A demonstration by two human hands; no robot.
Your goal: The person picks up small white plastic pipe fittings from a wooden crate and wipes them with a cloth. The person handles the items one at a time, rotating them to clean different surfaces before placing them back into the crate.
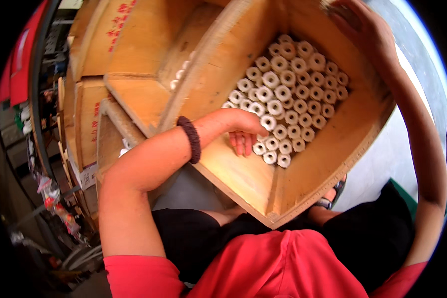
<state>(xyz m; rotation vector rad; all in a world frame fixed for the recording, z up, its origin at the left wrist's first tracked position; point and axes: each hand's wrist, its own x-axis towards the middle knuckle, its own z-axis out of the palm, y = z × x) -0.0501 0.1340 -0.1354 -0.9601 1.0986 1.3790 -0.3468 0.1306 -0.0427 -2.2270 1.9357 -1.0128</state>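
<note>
A deep wooden box (239,191) sits tilted in front of me. Standing close together on its bottom are several rows of white round pieces (287,78), short cylinders with a hole through the middle. My left hand (246,130) reaches inside over the near left wall, fingers curled, its tips against the pieces at the left edge of the group. Whether one is pinched there is hidden by the hand. At the far right corner, my right hand (365,27) has its fingers hooked over the box's rim. A dark hair tie circles my left wrist.
More wooden boxes (144,54) with red markings stand at the left, one holding a few white pieces (180,74). Further left, a cluttered shelf rack (42,144) rises beside a red panel (22,74). My legs are under the box, with pale floor (365,154) to the right.
</note>
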